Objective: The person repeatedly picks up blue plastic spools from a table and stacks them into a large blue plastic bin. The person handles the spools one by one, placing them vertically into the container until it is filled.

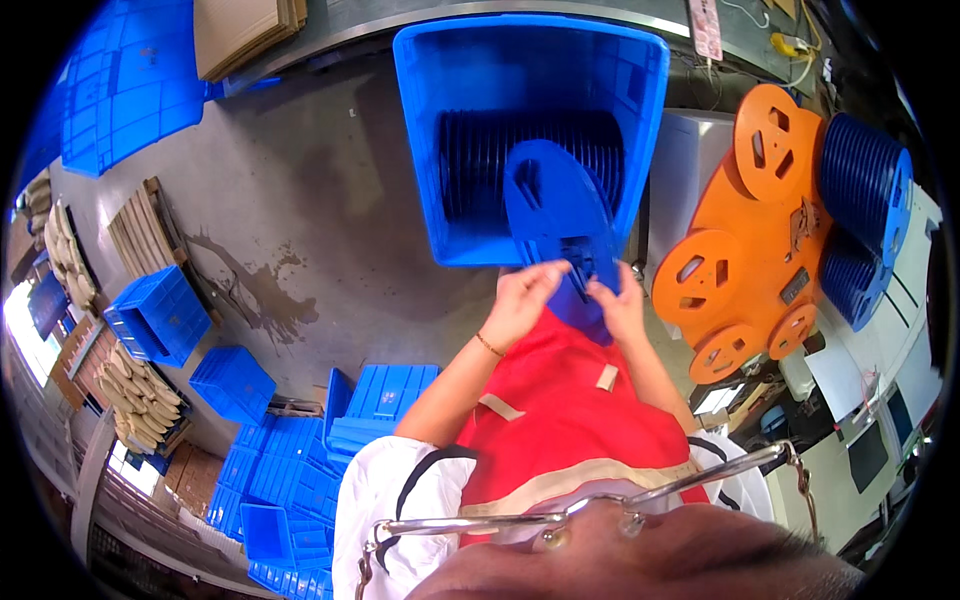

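Observation:
A blue plastic reel (560,195) with cut-outs in its face stands tilted in front of me, overlapping the near rim of a large blue crate (480,252). My right hand (622,308) grips its lower right edge, thumb on the face and fingers round behind. Close to a dark slot low in the same reel, my left hand (522,300) is closed in a pinch; whatever is between those fingertips is too small to make out. Inside the crate a row of dark blue reels (475,160) stands on edge, partly hidden by the held one.
To my right are several orange reels (695,285) and upright stacks of blue reels (860,175). A grey bench (360,35) runs behind the crate, with flat cardboard (245,35) on it. Blue crates (285,460), a wooden pallet (145,230) and sacks (135,400) lie to the left.

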Motion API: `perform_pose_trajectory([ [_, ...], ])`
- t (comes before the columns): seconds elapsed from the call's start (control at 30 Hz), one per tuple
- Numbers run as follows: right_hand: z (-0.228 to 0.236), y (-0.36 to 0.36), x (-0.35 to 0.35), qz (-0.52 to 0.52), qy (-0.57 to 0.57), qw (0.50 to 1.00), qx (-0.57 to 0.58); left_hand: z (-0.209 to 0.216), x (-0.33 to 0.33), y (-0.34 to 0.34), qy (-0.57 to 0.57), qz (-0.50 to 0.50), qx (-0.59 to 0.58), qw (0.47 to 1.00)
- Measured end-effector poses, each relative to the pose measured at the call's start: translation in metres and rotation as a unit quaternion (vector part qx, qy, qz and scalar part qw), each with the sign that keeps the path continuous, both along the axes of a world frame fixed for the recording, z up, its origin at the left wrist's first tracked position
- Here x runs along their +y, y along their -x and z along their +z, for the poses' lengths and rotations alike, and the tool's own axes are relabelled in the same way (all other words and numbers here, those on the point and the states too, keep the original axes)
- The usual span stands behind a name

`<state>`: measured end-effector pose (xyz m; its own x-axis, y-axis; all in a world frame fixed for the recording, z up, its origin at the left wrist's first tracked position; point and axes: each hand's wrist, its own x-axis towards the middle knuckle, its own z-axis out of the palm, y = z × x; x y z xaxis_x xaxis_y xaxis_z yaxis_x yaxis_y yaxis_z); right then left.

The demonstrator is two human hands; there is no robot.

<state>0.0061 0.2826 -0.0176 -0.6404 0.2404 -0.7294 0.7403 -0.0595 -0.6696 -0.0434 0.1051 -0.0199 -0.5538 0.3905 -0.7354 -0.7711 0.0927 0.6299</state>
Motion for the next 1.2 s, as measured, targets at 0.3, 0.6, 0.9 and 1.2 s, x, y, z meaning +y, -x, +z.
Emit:
perform_pose_trajectory([
  [0.3, 0.013, 0.06, -0.028, -0.106, 0.012, 0.993, 0.053, -0.268, -0.094, 0.006, 0.509, -0.119, 0.184, 0.832],
  [0.6, -0.021, 0.125, -0.107, -0.059, 0.104, 0.989, 0.089, -0.316, -0.068, -0.055, 0.412, -0.036, 0.194, 0.889],
  [0.9, -0.111, 0.119, -0.181, 0.079, 0.106, 0.991, 0.01, -0.313, -0.064, -0.12, 0.392, -0.168, 0.163, 0.89],
  [1.2, -0.121, 0.076, -0.145, -0.064, 0.176, 0.982, -0.027, -0.303, -0.064, -0.133, 0.39, -0.265, 0.15, 0.869],
])
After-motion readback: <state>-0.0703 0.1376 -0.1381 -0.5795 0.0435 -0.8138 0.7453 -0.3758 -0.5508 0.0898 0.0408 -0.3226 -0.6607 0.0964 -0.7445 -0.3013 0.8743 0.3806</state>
